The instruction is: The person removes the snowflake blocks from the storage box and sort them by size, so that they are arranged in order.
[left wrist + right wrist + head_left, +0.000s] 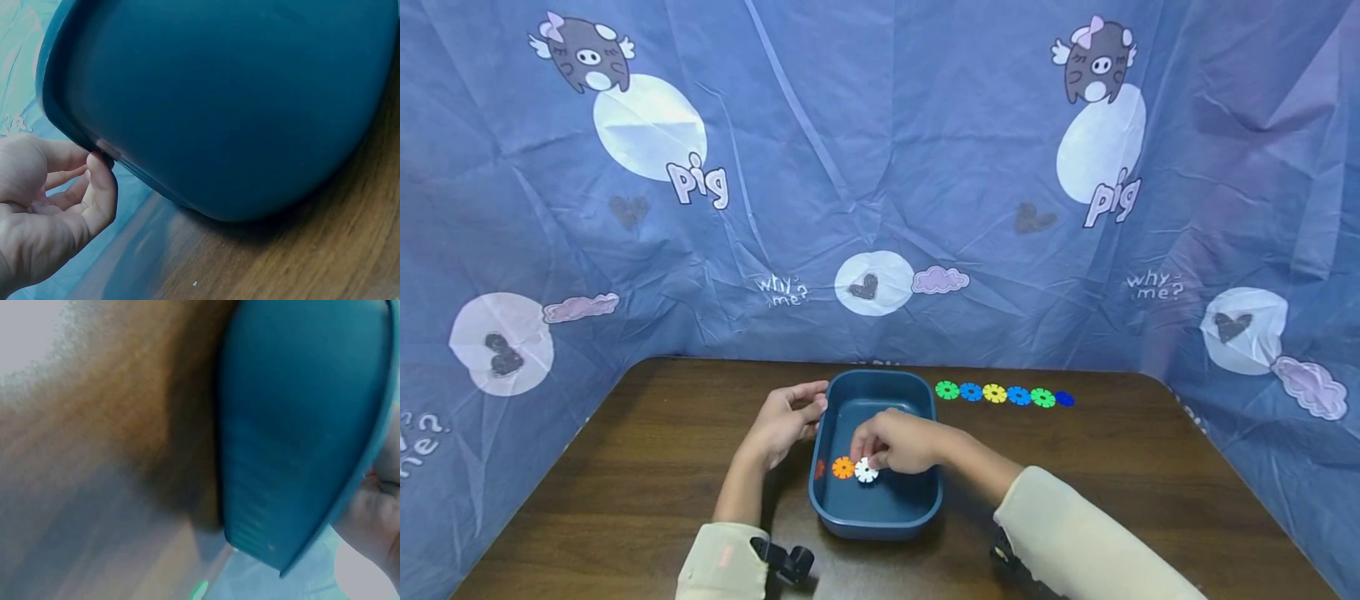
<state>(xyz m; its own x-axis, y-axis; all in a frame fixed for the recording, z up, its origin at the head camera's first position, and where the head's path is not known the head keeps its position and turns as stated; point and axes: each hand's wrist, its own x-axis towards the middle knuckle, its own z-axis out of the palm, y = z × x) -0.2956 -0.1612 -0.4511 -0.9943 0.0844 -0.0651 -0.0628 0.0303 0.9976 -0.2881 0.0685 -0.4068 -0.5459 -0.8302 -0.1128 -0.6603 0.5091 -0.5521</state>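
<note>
1. Left hand at box's left side; thumb and finger pinch the rim of the blue box; box sits on the brown table.
2. Right hand reaches inside box; fingertips pinch the white disc; disc is low in box, right beside the orange disc.
3. Disc row on table, right of box's far end; green, blue, yellow, blue, green, dark blue; printed blue cloth hangs behind.

At the lower centre of the frame, my blue box stood open and upright, gripped at its left rim. Inside, lower left, I pinched a notched white disc beside an orange disc.
</note>
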